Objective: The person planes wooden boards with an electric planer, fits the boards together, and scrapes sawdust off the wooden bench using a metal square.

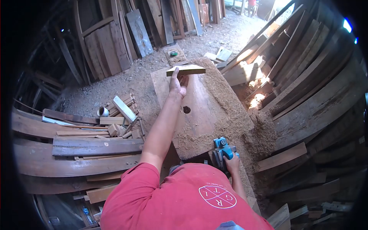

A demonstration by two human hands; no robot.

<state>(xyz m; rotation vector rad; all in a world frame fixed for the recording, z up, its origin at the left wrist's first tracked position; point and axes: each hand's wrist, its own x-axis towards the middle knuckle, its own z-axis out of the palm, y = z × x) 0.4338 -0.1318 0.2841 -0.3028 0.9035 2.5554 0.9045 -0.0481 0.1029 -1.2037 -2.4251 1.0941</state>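
The board (187, 70) could slip or tip, since the left hand (177, 87) alone holds it up above the far part of the surface (197, 100), and the grip takes it left of its middle, so the right end overhangs. The planer (222, 152) sits at the near right corner of the surface; if it is not well supported there, a careless nudge could send it over the edge, and a blade that is turning could catch a finger or the shirt (180, 197) close by. Whether it is running, I cannot tell. The loose shavings (224, 109) could make a piece set down on them rock or slide. The left arm reaches far forward, nearly straight, its grip closed on the board with the thumb upright at the near edge. The right arm is bent low beside the body, its hand (232, 164) wrapped around the planer's handle, fingers partly hidden.
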